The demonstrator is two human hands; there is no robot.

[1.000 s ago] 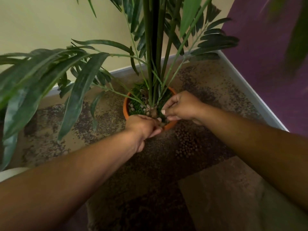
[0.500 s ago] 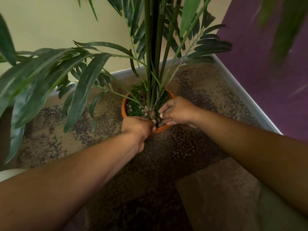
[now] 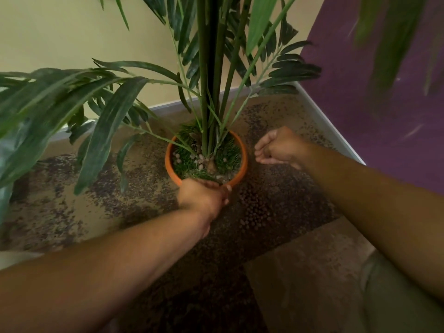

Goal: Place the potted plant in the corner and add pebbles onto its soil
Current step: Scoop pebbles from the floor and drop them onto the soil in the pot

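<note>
Nearest the camera, two bare forearms reach out over a speckled brown floor (image 3: 276,212). The left hand (image 3: 204,197) sits at the near rim of the orange pot (image 3: 243,168), fingers curled down over the edge; whether it grips the rim or cups pebbles I cannot tell. The right hand (image 3: 276,147) hangs just right of the pot, clear of it, loosely clenched with fingers folded in; whether it holds anything is hidden.

The potted plant (image 3: 211,75) already stands in the corner, where the yellow wall (image 3: 72,32) at the far left meets the purple wall (image 3: 360,104) at the right, with pale baseboards (image 3: 324,121) running along both. A few light pebbles (image 3: 200,163) lie around the stem base on the green surface inside the pot, mostly on its left and near parts.

The step in hand looks like spreading pebbles. To do it well, I would steady the pot with the left hand and drop pebbles low and close to the surface, filling the bare far and right parts.

Open room is best on the near side and to the right of the pot. Long leaves (image 3: 103,131) droop across the left, and the stems crowd the middle, so hands should come in low from the near side. The far side is tight against the baseboards.
</note>
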